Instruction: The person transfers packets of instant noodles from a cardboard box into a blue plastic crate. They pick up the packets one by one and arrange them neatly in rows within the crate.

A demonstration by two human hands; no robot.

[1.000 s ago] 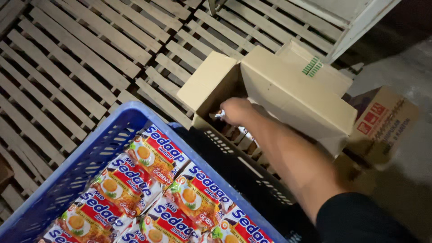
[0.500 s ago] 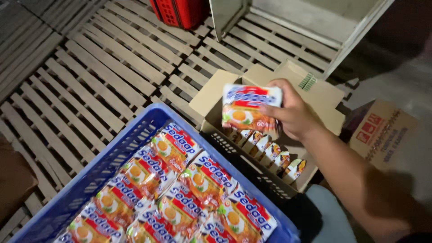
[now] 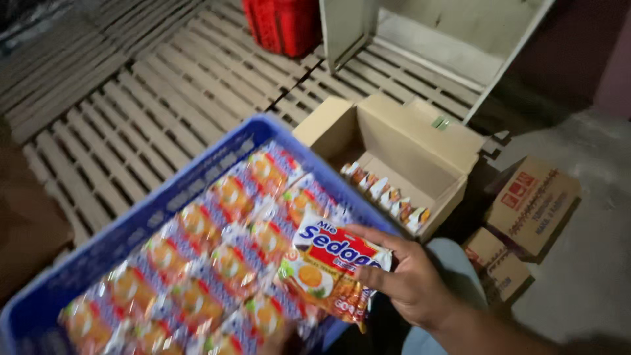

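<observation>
My right hand (image 3: 411, 279) grips a noodle packet (image 3: 328, 266) with a red, white and orange wrapper, holding it over the near right corner of a blue plastic crate (image 3: 164, 197). The crate is filled with several rows of the same packets lying flat. Behind it stands an open cardboard box (image 3: 407, 148) with several more packets standing on edge along its near side. My left hand is out of sight.
Pale wooden slatted pallets (image 3: 151, 92) cover the floor to the left and behind. A red crate (image 3: 282, 23) and an open white cabinet (image 3: 434, 33) stand at the back. Flattened printed cardboard boxes (image 3: 526, 204) lie on the concrete at the right.
My right hand lifted a packet out of the cardboard box and carried it toward me, over the blue crate. The view has swung to the right and back.
</observation>
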